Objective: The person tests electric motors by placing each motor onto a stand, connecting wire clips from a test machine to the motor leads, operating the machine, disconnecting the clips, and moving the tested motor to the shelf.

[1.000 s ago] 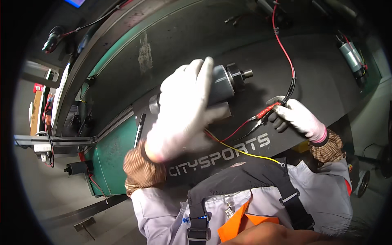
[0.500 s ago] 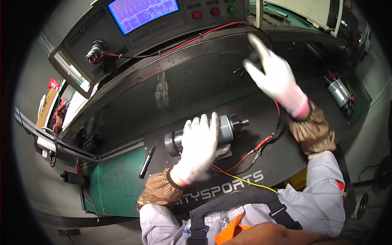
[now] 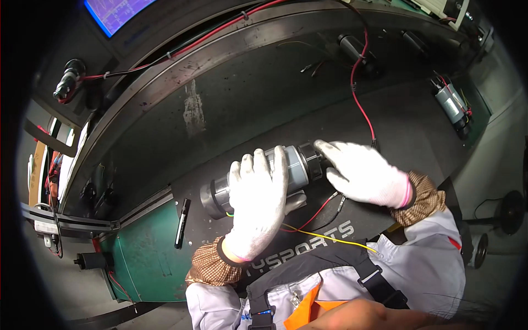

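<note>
A cylindrical electric motor [image 3: 296, 168], grey with black end caps, lies on its side on a black mat [image 3: 410, 118]. My left hand [image 3: 257, 195], in a white glove, is wrapped over its body. At the motor's right end, my gloved right hand [image 3: 363, 171] closes with finger and thumb about the shaft, which is mostly hidden. Red and black leads and a yellow wire [image 3: 335, 245] run out below the motor. A black marker pen [image 3: 182, 223] rests left of it.
A tester with a blue screen [image 3: 118, 14] stands behind the bench ledge. A red cable [image 3: 363, 113] drops from it. Another grey motor [image 3: 452, 104] lies at the far right, dark motors [image 3: 355, 52] stand farther back, and a black motor [image 3: 93, 260] is at the left.
My right hand has come down and left from above the bench to the motor's shaft end. My left hand stays on the motor. The view has shifted, leaving less of the screen visible.
</note>
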`<state>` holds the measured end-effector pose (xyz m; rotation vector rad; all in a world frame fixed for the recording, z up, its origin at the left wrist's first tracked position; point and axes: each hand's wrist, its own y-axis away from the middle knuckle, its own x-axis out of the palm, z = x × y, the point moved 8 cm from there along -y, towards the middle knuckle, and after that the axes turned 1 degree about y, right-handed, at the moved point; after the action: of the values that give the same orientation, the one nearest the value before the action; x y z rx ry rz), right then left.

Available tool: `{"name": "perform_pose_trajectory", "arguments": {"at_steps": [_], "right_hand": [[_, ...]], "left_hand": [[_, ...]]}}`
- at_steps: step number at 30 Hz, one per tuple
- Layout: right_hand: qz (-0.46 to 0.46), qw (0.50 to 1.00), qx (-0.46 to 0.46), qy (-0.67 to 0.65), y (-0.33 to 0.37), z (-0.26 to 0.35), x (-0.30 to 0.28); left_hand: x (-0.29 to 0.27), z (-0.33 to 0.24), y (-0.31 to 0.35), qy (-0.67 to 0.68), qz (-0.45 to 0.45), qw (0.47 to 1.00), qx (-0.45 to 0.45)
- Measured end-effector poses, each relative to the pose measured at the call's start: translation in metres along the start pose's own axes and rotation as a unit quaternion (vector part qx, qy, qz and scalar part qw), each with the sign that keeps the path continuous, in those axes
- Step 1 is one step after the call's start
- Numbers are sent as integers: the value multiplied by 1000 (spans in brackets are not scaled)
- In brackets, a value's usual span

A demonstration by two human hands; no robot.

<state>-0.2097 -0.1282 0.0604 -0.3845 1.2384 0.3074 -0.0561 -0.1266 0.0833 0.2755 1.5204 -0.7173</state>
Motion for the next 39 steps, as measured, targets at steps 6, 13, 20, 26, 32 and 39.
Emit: {"name": "perform_pose_trajectory", "arguments": {"at_steps": [6,13,20,26,32,39], "right_hand": [[-80,997,12,19,12,6,13],[-94,995,-7,38,15,6,14],[-50,998,25,0,11,5,19],[29,997,-30,62,-11,13,-30],[-489,848,-149,139,-83,55,-192],[-550,804,-134,180,-123,36,-174]], "left_hand": [[1,0,1,-1,8,1000,-10],[0,-3,1,-13,-5,1000,-12],[1,1,2,-16,-8,1000,-10],[-6,7,4,12,-3,1000,-16],[-14,-6,16,-2,-37,999,-15],[-7,-4,22,-16,-42,999,-17]]}}
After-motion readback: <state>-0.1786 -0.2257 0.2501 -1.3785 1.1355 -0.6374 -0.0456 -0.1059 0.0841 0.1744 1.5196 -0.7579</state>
